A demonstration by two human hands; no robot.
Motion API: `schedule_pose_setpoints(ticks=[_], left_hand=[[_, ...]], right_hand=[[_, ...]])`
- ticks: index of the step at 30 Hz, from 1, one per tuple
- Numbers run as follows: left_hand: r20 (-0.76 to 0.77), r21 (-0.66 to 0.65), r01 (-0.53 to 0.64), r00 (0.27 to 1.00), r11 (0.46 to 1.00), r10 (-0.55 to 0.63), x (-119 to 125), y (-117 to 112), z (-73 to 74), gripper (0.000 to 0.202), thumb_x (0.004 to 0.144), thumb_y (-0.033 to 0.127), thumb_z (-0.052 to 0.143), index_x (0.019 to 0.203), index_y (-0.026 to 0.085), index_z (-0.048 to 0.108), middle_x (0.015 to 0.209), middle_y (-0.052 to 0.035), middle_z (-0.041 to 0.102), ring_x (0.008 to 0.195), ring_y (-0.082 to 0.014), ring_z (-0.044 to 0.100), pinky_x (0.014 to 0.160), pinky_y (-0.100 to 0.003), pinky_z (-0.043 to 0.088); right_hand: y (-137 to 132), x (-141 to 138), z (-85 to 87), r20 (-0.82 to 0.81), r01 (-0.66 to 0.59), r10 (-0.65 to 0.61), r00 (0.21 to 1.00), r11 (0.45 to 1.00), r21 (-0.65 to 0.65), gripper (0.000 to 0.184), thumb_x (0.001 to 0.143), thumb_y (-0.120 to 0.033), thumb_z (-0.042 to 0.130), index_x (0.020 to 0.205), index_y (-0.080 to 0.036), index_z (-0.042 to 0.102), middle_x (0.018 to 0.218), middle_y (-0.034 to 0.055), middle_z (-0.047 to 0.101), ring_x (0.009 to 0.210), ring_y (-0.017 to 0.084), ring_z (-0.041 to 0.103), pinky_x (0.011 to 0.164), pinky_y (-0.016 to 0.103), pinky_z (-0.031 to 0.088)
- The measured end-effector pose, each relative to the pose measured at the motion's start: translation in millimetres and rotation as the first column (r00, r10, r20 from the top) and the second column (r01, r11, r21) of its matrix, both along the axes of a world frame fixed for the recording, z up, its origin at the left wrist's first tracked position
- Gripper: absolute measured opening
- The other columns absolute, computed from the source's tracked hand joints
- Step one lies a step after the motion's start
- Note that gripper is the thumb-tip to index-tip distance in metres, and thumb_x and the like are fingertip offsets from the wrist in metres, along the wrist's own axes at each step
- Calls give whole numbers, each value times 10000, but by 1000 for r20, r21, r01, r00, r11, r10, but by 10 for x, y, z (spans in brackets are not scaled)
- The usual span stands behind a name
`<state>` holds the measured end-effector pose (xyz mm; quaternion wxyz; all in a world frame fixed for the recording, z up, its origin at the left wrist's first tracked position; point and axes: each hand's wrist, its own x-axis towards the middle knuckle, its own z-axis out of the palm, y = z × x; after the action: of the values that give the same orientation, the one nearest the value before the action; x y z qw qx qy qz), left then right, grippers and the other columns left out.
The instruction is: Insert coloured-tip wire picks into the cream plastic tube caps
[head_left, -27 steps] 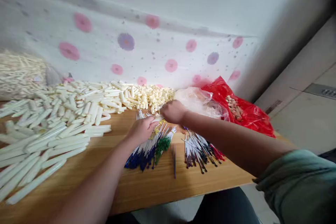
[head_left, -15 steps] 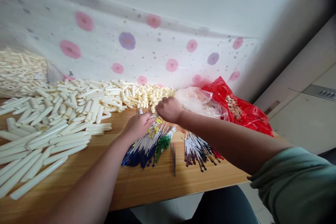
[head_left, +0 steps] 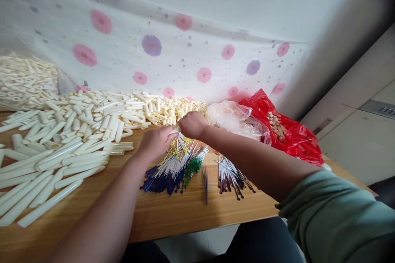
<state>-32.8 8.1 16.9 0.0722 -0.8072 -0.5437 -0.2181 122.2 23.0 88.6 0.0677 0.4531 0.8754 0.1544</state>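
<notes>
Head view: left hand (head_left: 157, 141) and right hand (head_left: 193, 124) meet just behind the refill pile (head_left: 173, 168), fingers of both curled shut, pinching one small white piece (head_left: 175, 130) between them, directly above the pile's far end. Risk, as judged: piece is tiny and mostly hidden by knuckles; a loose pinch would drop it into the refill pile, hard to find; right forearm (head_left: 247, 160) crosses low, right of the pile, over a second bundle (head_left: 230, 176) near the tabletop (head_left: 185, 213) edge; a drag could sweep those off
</notes>
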Motion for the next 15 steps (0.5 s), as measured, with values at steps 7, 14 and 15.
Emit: schedule_pose_setpoints(ticks=[7, 14, 15], left_hand=[[-156, 75, 21, 988, 997, -9, 116, -76, -54, 425, 911, 504, 362, 923, 202, 661, 722, -81, 702, 667, -260, 638, 538, -287, 266], [126, 62, -246, 963, 967, 237, -39, 91, -106, 350, 889, 466, 412, 859, 198, 635, 715, -78, 672, 647, -256, 599, 526, -285, 251], [247, 33, -332, 917, 943, 314, -96, 138, -118, 343, 886, 456, 409, 852, 194, 628, 704, -78, 662, 641, -255, 588, 523, -285, 251]], right_hand=[[226, 36, -109, 36, 68, -61, 997, 970, -232, 218, 681, -295, 691, 836, -143, 717, 745, 86, 709, 675, 195, 658, 630, 274, 464], [280, 90, -78, -98, -30, 18, 995, 992, -121, 327, 913, -373, 439, 1083, -167, 629, 996, 130, 671, 853, 208, 631, 671, 291, 452], [272, 78, -107, -112, -95, 83, 990, 989, -112, 322, 942, -337, 389, 1098, -172, 617, 1033, 127, 659, 882, 196, 619, 693, 286, 447]])
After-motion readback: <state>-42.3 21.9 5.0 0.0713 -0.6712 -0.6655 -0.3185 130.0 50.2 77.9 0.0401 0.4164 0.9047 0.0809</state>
